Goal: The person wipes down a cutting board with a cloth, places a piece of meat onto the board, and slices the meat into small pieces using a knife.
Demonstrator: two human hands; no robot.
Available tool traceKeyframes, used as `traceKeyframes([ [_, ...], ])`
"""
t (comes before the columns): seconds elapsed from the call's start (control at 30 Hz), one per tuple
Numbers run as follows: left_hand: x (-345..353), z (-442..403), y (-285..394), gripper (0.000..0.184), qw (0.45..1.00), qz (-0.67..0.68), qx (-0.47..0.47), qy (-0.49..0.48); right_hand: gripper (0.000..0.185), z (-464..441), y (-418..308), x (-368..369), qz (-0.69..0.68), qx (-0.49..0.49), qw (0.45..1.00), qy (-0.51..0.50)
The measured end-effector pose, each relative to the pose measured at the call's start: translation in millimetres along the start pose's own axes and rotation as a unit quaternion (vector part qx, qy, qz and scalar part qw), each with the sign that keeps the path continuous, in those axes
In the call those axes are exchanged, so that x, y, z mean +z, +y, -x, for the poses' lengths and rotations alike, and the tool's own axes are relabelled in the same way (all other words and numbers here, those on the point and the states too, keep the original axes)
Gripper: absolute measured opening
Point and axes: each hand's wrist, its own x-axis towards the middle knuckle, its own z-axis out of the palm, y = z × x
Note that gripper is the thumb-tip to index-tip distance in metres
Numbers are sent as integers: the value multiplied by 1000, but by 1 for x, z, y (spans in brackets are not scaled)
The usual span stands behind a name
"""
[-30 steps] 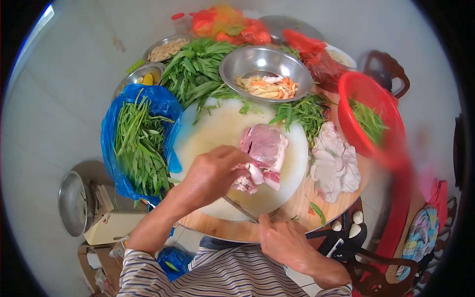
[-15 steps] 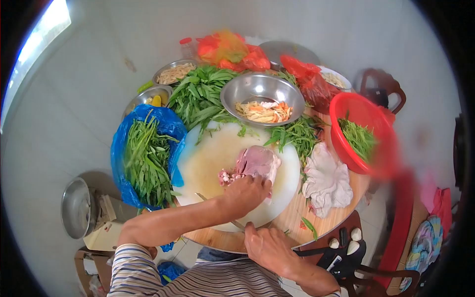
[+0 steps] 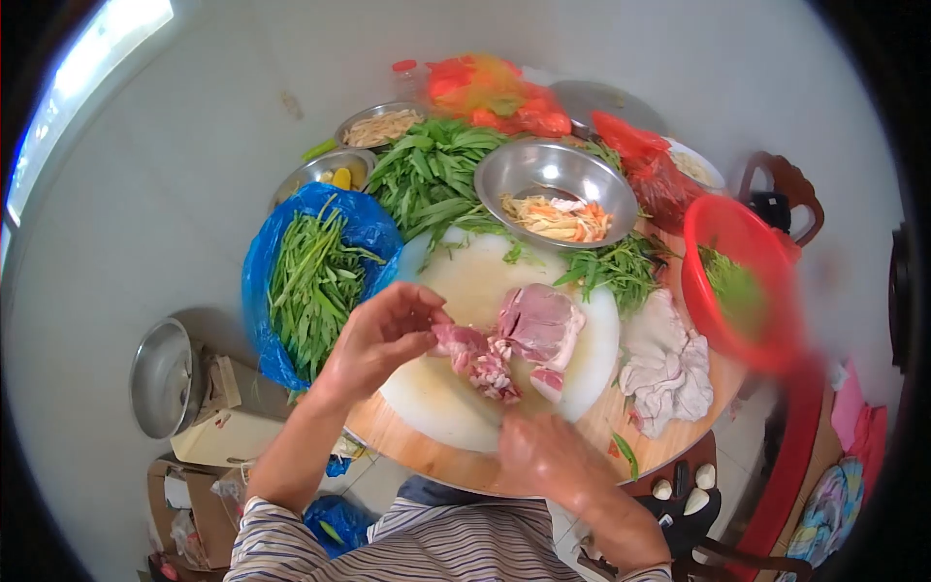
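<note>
A round white cutting board [image 3: 427, 403] carries a large piece of pink meat [image 3: 543, 325] and, left of it, a ragged strip of meat and scraps [image 3: 490, 369]. My left hand [image 3: 388, 335] is at the board's left side, thumb and fingertips closed on the left end of the strip. At the board's front edge my right hand [image 3: 553, 461] is blurred, its fingers wrapped round a knife handle; the blade is hardly visible now. A small cut piece of meat [image 3: 548, 382] lies just below the large one.
Behind the board stand a metal bowl of shredded food [image 3: 499, 199] and leafy greens [image 3: 427, 175]. A blue bag of greens [image 3: 257, 281] is at left. On the right are a red basin [image 3: 698, 281] and a pale, folded piece of skin or meat [image 3: 669, 373] on the wooden table [image 3: 456, 466].
My left hand has moved left from above the large meat, and the strip now reaches to its fingertips. My right hand stays near the front edge. The view has shifted, so the table appears farther right.
</note>
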Motion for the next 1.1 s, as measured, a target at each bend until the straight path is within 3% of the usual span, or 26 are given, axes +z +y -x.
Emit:
traceKeyframes([
  [0.07, -5, 19, -26, 39, 985, 171, 9, 21, 21, -7, 13, -12, 18, 31, 999, -4],
  [0.2, 10, 42, -84, 32, 989, 146, -9, 36, 23, -10, 21, -21, 66, 55, 996, 30],
  [0.27, 15, 53, -96, 29, 987, -151, -31, 53, 24, -6, 15, -24, 40, 95, 994, 36],
  [0.33, 18, 58, -101, 31, 946, -311, -17, 87, 23, -2, 18, -18, 21, 95, 995, 38],
  [0.37, 17, 59, -100, 31, 947, -307, -22, 86, 23, 1, 19, -15, -2, 95, 994, 48],
  [0.43, 12, 56, -94, 34, 884, -425, 154, 120, 23, 6, 19, -12, -13, 107, 993, 41],
  [0.57, 11, 52, -92, 39, 898, -396, 189, 38, 24, 12, 14, -14, 0, 125, 992, 34],
  [0.67, 24, 47, -86, 39, 912, -385, 141, 7, 24, 13, 9, -14, -2, 127, 991, 33],
  [0.73, 26, 40, -92, 40, 887, -450, 107, -2, 24, 13, 8, -13, -10, 131, 991, 32],
  [0.87, 30, 34, -93, 39, 937, -347, 36, 16, 24, 15, 9, -12, -10, 128, 991, 37],
  [0.93, 31, 32, -93, 36, 982, -167, -46, 71, 24, 18, 10, -13, -17, 129, 991, 41],
  [1.1, 30, 33, -85, 37, 991, -56, -79, 91, 24, 25, 2, -16, -45, 117, 991, 56],
])
